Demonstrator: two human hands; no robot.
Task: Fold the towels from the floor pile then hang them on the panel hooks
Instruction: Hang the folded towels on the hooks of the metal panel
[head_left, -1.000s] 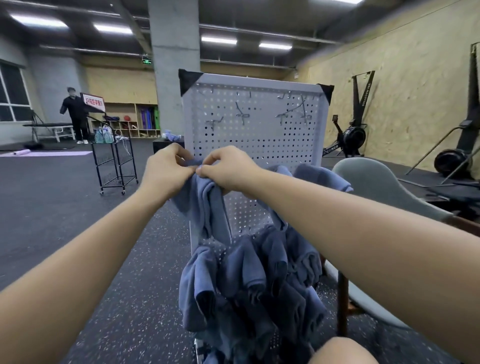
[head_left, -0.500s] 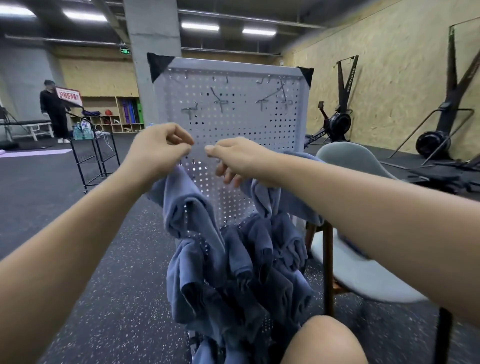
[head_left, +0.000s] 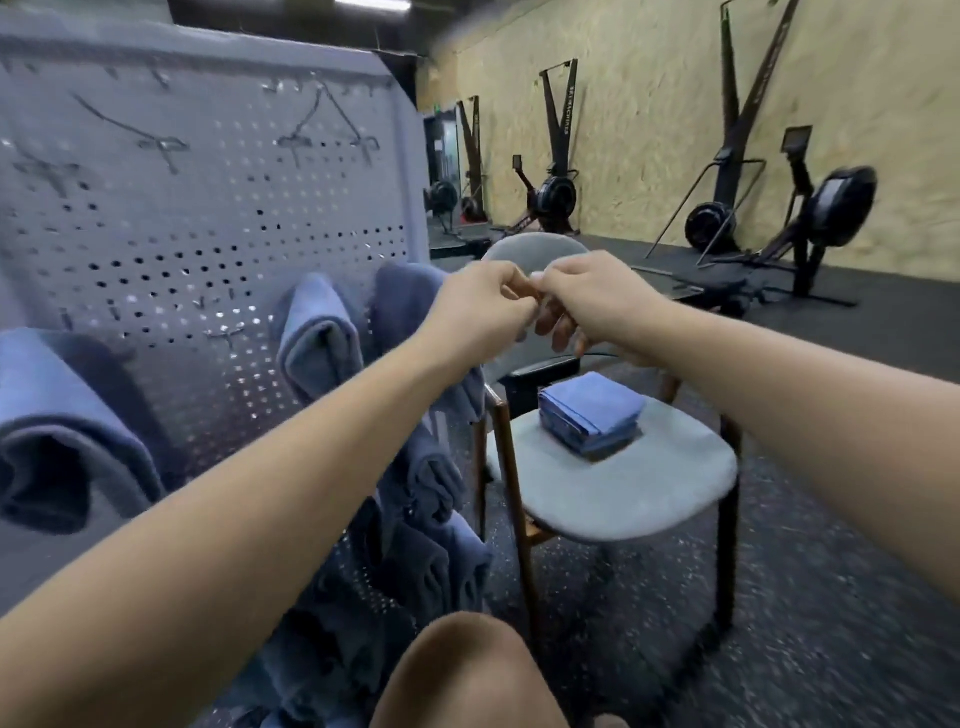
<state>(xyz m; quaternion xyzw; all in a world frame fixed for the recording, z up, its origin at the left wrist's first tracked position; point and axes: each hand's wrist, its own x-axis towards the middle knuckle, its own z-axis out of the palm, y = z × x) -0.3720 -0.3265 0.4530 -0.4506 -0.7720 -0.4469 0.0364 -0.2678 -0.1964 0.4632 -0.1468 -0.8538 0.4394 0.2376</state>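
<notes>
The grey perforated panel (head_left: 208, 208) fills the left, with wire hooks near its top. Blue-grey towels hang on it: one rolled fold at centre (head_left: 322, 332), a big one at the left edge (head_left: 62, 426), another behind my left wrist (head_left: 410, 306), and several bunched lower down (head_left: 431, 566). A folded blue towel stack (head_left: 592, 415) lies on the grey chair seat (head_left: 649, 493). My left hand (head_left: 483, 306) and my right hand (head_left: 587, 306) meet fingertip to fingertip in the air above the chair back. Neither holds a towel. The left fingers are curled tight, the right ones hang loosely.
My bare knee (head_left: 467, 675) is at the bottom centre. Black fitness machines (head_left: 831, 208) stand along the plywood wall on the right. Dark speckled rubber floor (head_left: 831, 597) surrounds the chair.
Both hands let go of the towel now hanging on the panel and moved right, coming together over the chair. My view swung right, bringing the chair and the folded stack into sight.
</notes>
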